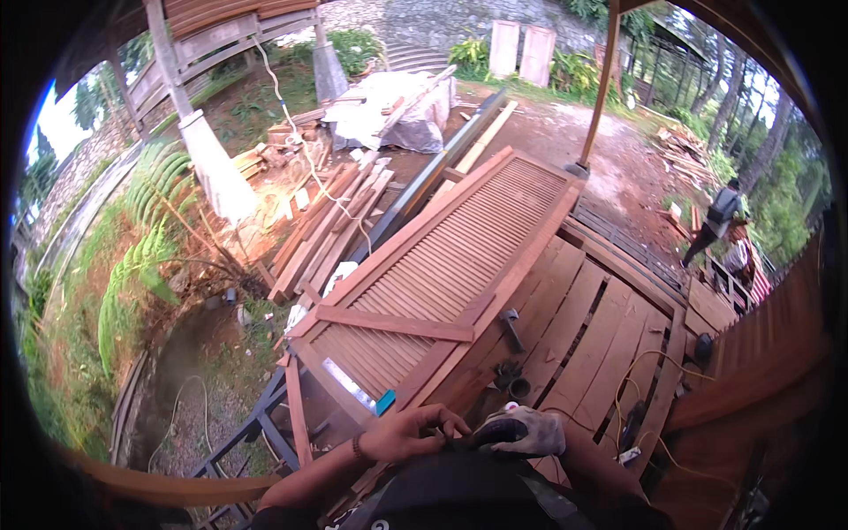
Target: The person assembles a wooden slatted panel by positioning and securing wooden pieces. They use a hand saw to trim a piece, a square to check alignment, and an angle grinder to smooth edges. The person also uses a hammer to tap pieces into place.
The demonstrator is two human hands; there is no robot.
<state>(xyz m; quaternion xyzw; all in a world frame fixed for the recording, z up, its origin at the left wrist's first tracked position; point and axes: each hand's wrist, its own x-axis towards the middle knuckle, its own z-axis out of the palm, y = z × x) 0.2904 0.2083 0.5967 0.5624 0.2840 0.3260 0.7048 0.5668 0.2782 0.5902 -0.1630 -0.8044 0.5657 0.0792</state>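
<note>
My left hand (408,433) is bare and sits close to my body, fingers curled toward my right hand. My right hand (521,432) wears a grey and black work glove and touches the left hand's fingertips; whether either holds something small is hidden. Just beyond both hands lies a long wooden louvred door (442,265), flat on a wooden plank platform (601,327). A flat metal ruler (347,383) and a small blue object (385,403) rest on the door's near end. A hammer (510,325) lies on the planks beside the door.
Stacked timber boards (331,225) and a covered pile (389,110) lie on the ground beyond. A yellow cord (636,371) trails over the planks on the right. Another person (717,221) walks at the far right. Grass, ferns and a dirt drop are left.
</note>
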